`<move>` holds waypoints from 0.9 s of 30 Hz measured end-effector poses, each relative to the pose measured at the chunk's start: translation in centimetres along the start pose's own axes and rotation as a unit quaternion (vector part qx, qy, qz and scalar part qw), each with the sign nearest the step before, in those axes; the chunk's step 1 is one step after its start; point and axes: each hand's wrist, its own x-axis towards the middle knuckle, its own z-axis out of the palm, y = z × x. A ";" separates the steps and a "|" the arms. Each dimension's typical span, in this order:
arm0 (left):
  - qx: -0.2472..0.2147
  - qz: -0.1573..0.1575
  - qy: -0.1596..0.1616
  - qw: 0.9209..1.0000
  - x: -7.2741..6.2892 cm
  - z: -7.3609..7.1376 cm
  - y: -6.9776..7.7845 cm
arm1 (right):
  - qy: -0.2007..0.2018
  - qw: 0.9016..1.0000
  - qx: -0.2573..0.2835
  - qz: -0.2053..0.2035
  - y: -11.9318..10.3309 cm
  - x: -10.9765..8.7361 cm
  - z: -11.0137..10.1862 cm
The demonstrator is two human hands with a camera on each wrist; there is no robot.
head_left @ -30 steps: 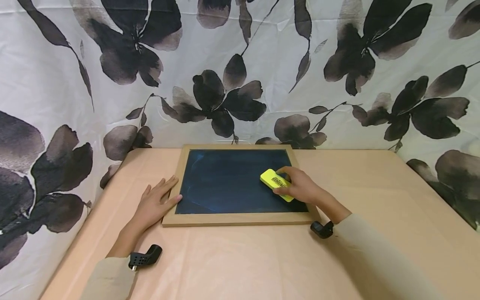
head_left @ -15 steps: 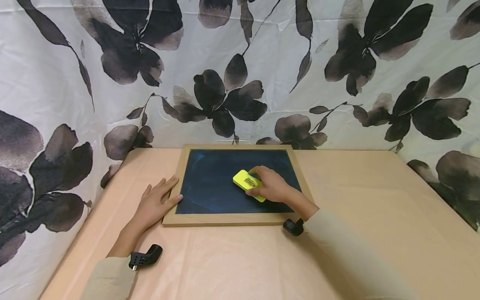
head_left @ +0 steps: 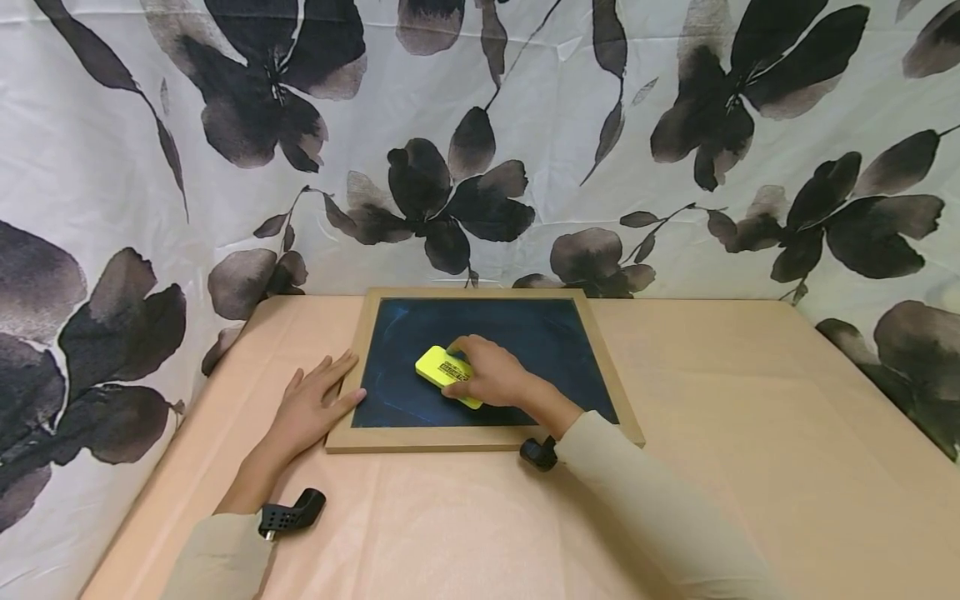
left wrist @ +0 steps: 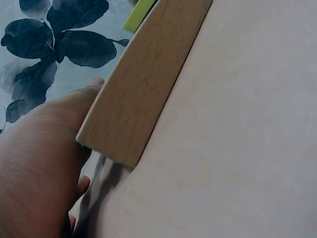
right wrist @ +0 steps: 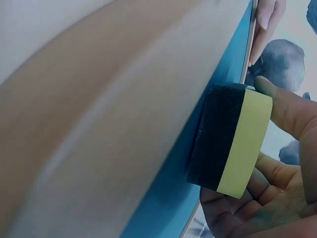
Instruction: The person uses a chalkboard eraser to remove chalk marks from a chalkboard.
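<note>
A dark chalkboard (head_left: 555,350) in a pale wooden frame lies on the table, with faint chalk smears near its left side. My right hand (head_left: 491,373) grips a yellow eraser (head_left: 432,363) between thumb and fingers, left of the board's middle. In the right wrist view the dark felt side of the eraser (right wrist: 218,136) faces the board, right at its surface. My left hand (head_left: 307,408) rests with straight fingers along the frame's left side, thumb over its edge. In the left wrist view that hand (left wrist: 44,148) is beside the wooden frame (left wrist: 143,79).
The table has a light peach cover (head_left: 450,517). Behind it and to the left hangs a white cloth (head_left: 570,100) with dark flowers. Black wrist cameras sit at both wrists, the right camera (head_left: 538,454) close to the frame's front edge.
My right hand has slid the eraser leftward across the board, from its right side to left of the middle. The left hand and the chalkboard have stayed in place.
</note>
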 end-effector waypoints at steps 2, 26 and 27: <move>0.002 -0.001 0.000 1.000 0.0 0.0 0.0 | -0.006 1.000 0.010 -0.008 -0.6 0.4 0.3; 0.007 -0.002 0.007 1.000 0.0 0.2 0.0 | -0.104 0.983 -0.016 -0.149 -3.7 0.2 0.7; 0.007 -0.002 0.007 1.000 0.0 0.2 0.0 | -0.107 0.982 -0.022 -0.153 -3.7 0.1 0.7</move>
